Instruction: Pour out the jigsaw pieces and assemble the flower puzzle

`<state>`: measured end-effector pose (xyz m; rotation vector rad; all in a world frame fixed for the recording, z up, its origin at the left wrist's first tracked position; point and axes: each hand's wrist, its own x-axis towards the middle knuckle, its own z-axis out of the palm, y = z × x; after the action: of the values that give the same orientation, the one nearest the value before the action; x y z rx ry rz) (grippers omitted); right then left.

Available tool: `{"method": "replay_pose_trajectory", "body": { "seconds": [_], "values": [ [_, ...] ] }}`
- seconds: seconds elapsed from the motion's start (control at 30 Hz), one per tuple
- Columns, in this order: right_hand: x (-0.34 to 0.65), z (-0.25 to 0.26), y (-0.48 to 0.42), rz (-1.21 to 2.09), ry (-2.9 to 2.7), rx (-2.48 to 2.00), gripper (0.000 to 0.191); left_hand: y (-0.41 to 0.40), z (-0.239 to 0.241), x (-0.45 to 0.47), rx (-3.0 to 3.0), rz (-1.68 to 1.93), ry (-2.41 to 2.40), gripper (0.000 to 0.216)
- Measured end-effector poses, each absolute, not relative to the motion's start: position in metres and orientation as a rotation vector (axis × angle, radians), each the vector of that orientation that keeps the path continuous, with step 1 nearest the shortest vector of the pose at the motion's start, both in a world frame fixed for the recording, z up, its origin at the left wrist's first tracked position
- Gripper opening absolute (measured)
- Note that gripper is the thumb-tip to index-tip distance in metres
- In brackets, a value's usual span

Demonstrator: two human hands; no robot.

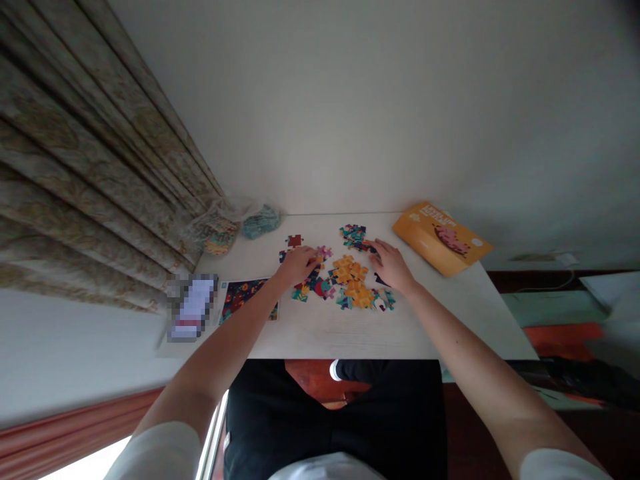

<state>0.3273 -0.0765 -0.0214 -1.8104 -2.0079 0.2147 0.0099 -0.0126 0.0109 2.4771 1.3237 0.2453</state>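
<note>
At the far left, a patterned curtain (75,187) hangs beside the table. Next to it, at the table's left edge, lies a flat object too blurred to identify (193,308). A clear plastic bag (216,230) and a teal packet (261,222) sit at the far left corner. A colourful picture card (249,299) lies nearer me, just left of my left hand.

My left hand (297,265) is curved palm-down over the left side of the jigsaw pieces (345,283), with its fingertips among them. I cannot tell whether it grips a piece. The pieces lie between my hands in loose clusters, with orange ones at the centre. The spread runs mainly left to right, and a separate cluster sits farther away. My right hand (393,265) is open and palm-down at the right side, with its fingers reaching over dark pieces. It is the nearer hand to the far cluster, while my left hand is nearer the dark red piece.

An orange box (440,239) lies at an angle at the far right of the white table (345,337). A wall rises behind the table.
</note>
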Motion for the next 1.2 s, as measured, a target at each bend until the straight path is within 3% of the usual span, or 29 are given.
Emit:
{"method": "replay_pose_trajectory", "body": {
  "seconds": [0.47, 0.63, 0.8, 0.93, 1.07, 1.2],
  "values": [
    [0.336, -0.026, -0.131, 0.046, -1.791, -1.973, 0.039, -0.047, 0.032, 0.02, 2.458, 0.057, 1.517, 0.046],
    [0.321, -0.012, -0.112, 0.28, -2.037, -1.62, 0.043, -0.035, 0.036, 0.039, 2.285, -0.001, 1.633, 0.055],
    [0.301, 0.005, -0.085, 0.586, -2.294, -1.402, 0.074, -0.014, 0.042, 0.054, 2.197, 0.022, 1.591, 0.031],
    [0.284, 0.015, -0.064, 0.72, -2.389, -1.548, 0.068, -0.005, 0.042, 0.057, 2.132, 0.108, 1.574, 0.017],
    [0.266, 0.012, -0.053, 0.633, -2.362, -1.748, 0.081, 0.002, 0.039, 0.051, 2.061, 0.187, 1.572, 0.012],
    [0.26, 0.012, -0.047, 0.61, -2.304, -1.897, 0.081, 0.012, 0.034, 0.046, 1.983, 0.261, 1.567, 0.015]
  ]
}}
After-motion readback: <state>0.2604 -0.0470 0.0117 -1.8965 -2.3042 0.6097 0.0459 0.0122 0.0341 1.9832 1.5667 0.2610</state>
